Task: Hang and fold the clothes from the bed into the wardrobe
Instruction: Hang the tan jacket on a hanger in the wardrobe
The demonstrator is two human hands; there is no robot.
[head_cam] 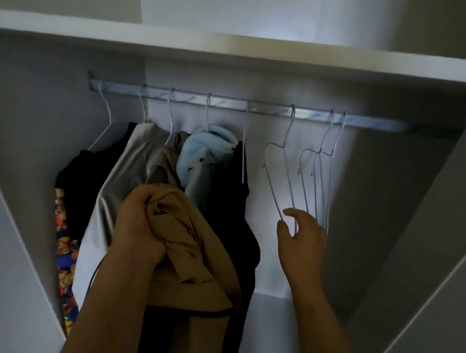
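My left hand (pixel 139 222) grips a bunched tan garment (pixel 195 258) in front of the open wardrobe. My right hand (pixel 301 234) is spread open, its fingertips touching the bottom of an empty wire hanger (pixel 277 178). Two more empty wire hangers (pixel 318 180) hang just to the right on the rail (pixel 230 103). On the left part of the rail hang a black garment (pixel 88 185), a grey one (pixel 129 171), a light blue fleece (pixel 203 153) and a dark piece (pixel 233 203).
A white shelf (pixel 233 49) runs above the rail. Wardrobe side panels (pixel 16 219) close in at left and right (pixel 425 240). A colourful printed cloth (pixel 65 262) hangs low at the left. The lit back wall (pixel 270 259) shows behind the empty hangers.
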